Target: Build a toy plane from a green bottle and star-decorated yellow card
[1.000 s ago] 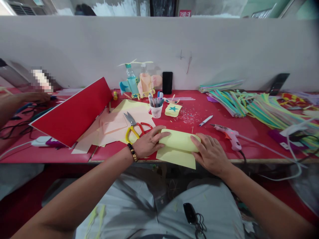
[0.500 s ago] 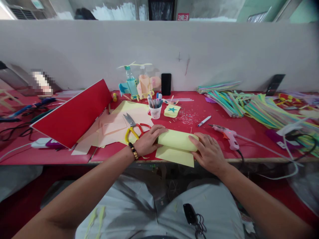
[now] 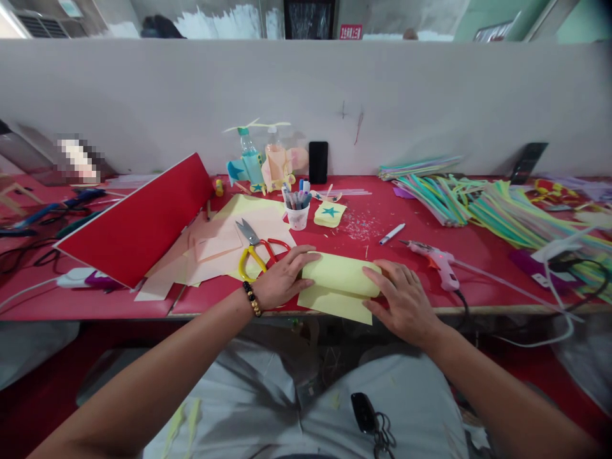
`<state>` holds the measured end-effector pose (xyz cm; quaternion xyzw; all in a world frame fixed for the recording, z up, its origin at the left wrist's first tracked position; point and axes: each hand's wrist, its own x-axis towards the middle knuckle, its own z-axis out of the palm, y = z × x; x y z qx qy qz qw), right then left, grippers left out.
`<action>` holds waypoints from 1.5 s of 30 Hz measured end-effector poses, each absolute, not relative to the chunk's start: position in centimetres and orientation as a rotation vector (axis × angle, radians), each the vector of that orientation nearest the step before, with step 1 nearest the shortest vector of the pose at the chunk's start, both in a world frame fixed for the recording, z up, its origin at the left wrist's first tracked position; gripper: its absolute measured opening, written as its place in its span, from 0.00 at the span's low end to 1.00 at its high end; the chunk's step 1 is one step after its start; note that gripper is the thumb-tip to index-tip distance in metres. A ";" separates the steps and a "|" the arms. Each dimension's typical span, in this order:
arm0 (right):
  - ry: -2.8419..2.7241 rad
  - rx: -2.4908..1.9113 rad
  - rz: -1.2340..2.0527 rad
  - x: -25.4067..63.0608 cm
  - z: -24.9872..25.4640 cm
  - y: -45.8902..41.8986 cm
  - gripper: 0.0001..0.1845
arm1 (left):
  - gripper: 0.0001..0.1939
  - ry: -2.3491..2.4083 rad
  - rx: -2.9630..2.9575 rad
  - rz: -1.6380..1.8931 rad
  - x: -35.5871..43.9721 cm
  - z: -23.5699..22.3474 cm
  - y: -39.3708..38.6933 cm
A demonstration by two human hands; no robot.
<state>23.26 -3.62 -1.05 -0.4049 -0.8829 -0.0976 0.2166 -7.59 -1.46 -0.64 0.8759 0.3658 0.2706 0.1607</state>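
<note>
A sheet of pale yellow paper (image 3: 337,284) lies near the table's front edge, its upper part folded or curled over into a soft flattened roll. My left hand (image 3: 285,278) presses on its left end, with a beaded bracelet on the wrist. My right hand (image 3: 400,301) rests on its right end, fingers spread over the fold. Just beyond my left hand sit yellow-and-red handled scissors (image 3: 258,254), not touched by it. Closest to my right hand is a pink hot glue gun (image 3: 437,264), lying apart from it.
The red tabletop (image 3: 363,223) holds a tilted red board (image 3: 138,220), peach paper sheets (image 3: 239,245), a cup of markers (image 3: 297,213), a white marker (image 3: 392,234), and piles of coloured straws (image 3: 516,210). A low white wall (image 3: 306,95) runs behind. Cables lie at both sides.
The yellow roll looks flatter now, and both hands have shifted slightly on it. Another person's hand at the far left, seen a second ago, has gone from view.
</note>
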 end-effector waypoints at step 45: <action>-2.342 -1.157 -0.232 23.2 -1.3 -1.8 0.32 | 0.35 0.955 2.619 0.197 -5.2 2.8 5.0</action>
